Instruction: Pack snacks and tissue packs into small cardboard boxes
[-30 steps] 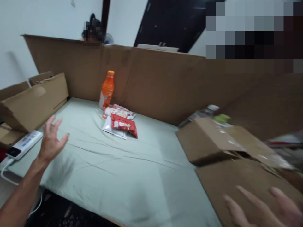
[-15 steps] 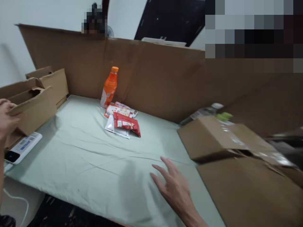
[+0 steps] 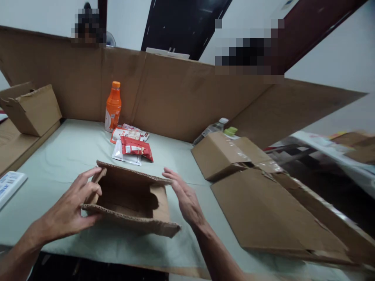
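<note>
An open-topped cardboard box (image 3: 140,225) with a cut-out at its right end sits above the green cloth in front of me. My left hand (image 3: 72,205) grips its left end, thumb at the near wall and fingers around the end flap. At the right end, my right hand (image 3: 187,201) has its fingers stretched out beside the far corner; whether it touches the cardboard is unclear. Beyond the box lie a red snack packet (image 3: 136,149), a white packet (image 3: 124,155) and other packets, with an orange drink bottle (image 3: 113,107) upright behind them.
A second cardboard box (image 3: 41,111) stands at the left, near a white device (image 3: 11,185). Larger cartons (image 3: 263,210) line the right side, with a clear bottle (image 3: 212,128) behind them. A tall cardboard panel (image 3: 181,95) borders the back; people are beyond it.
The box has come from the far left to the middle in front of me, held by my left hand. My right hand has come beside it. The view has turned right.
</note>
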`<state>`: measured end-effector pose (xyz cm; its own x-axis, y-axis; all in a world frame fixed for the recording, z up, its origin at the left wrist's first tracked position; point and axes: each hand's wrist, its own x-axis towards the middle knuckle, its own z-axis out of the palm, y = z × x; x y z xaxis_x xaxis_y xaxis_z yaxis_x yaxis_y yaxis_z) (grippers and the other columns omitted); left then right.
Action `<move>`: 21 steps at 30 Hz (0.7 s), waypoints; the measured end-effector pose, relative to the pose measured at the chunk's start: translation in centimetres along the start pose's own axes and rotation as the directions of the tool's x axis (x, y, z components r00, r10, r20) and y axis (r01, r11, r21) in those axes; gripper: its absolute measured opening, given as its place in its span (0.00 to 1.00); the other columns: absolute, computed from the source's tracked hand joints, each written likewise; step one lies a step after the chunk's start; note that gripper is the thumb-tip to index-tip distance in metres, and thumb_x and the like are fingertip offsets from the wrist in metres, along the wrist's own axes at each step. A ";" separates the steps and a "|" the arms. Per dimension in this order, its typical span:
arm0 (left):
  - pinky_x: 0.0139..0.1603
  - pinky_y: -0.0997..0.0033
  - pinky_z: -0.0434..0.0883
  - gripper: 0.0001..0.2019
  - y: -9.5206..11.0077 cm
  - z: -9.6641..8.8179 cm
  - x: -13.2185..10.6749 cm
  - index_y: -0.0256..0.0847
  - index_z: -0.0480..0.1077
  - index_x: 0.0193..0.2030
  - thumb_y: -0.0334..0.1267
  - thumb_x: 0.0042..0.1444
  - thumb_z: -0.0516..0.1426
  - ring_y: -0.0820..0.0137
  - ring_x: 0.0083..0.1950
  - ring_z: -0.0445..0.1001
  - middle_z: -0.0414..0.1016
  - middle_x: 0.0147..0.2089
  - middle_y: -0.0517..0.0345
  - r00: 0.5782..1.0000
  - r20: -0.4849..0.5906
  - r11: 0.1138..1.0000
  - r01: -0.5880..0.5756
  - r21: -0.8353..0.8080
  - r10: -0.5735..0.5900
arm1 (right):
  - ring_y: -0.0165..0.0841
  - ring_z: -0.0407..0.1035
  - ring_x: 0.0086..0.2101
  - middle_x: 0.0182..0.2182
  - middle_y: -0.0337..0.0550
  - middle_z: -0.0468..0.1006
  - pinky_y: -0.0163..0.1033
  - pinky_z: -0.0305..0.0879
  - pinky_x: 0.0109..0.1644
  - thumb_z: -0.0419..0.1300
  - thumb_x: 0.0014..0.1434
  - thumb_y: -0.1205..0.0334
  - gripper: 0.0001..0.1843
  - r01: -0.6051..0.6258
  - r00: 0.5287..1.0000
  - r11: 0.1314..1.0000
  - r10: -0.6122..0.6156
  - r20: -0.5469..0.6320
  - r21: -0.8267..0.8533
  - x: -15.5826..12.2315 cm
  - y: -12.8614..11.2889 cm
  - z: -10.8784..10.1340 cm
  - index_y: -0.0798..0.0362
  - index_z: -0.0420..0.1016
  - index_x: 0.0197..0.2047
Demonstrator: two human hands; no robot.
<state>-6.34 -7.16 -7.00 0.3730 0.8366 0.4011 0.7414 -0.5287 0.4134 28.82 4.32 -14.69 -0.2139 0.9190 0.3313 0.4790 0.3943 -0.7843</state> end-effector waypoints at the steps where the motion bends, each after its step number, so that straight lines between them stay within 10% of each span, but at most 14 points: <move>1: 0.68 0.53 0.72 0.12 0.3 0.3 0.1 0.45 0.64 0.49 0.30 0.60 0.57 0.55 0.77 0.59 0.56 0.75 0.44 1.000 0.005 1.000 -0.020 0.000 0.020 | 0.43 0.66 0.66 0.66 0.50 0.73 0.55 0.63 0.69 0.47 0.74 0.48 0.24 -0.009 1.000 0.999 0.008 -0.012 -0.044 1.0 0.5 -0.2 0.47 0.80 0.57; 6: 0.71 0.51 0.69 0.13 1.1 0.4 0.2 0.45 0.64 0.50 0.32 0.61 0.58 0.54 0.78 0.56 0.51 0.77 0.44 0.998 -0.033 0.997 -0.045 0.059 0.047 | 0.49 0.63 0.67 0.69 0.61 0.68 0.55 0.63 0.67 0.57 0.64 0.61 0.27 0.032 0.989 0.870 0.044 0.143 -0.492 8.9 2.2 2.1 0.57 0.72 0.66; 13: 0.74 0.44 0.64 0.14 1.5 0.4 -0.5 0.43 0.62 0.50 0.31 0.60 0.59 0.50 0.78 0.55 0.52 0.78 0.41 0.997 -0.040 0.995 -0.057 0.077 0.060 | 0.53 0.68 0.61 0.60 0.58 0.78 0.57 0.62 0.63 0.61 0.55 0.70 0.27 0.047 0.988 0.907 0.021 0.156 -0.419 17.5 2.7 8.9 0.54 0.77 0.58; 17: 0.74 0.36 0.61 0.13 1.6 0.3 -0.6 0.45 0.63 0.48 0.31 0.58 0.58 0.48 0.78 0.55 0.56 0.76 0.44 0.993 -0.076 0.996 -0.091 -0.010 0.090 | 0.48 0.75 0.50 0.46 0.53 0.84 0.51 0.69 0.55 0.55 0.64 0.59 0.17 -0.031 0.999 0.975 0.035 0.016 -0.221 17.8 2.7 5.7 0.55 0.79 0.51; 21: 0.73 0.35 0.63 0.11 1.7 0.6 -0.1 0.45 0.65 0.43 0.29 0.54 0.58 0.49 0.76 0.59 0.68 0.70 0.47 0.981 -0.119 0.987 -0.158 -0.035 0.153 | 0.41 0.75 0.53 0.53 0.50 0.81 0.47 0.72 0.55 0.47 0.69 0.44 0.26 0.035 0.990 0.999 -0.036 -0.134 -0.008 13.9 -0.8 -1.5 0.50 0.70 0.61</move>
<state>-4.79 -8.02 -6.88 0.4129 0.7228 0.5542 0.6533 -0.6590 0.3727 26.68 16.83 -8.66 -0.1152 0.8973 0.4261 0.4778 0.4262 -0.7682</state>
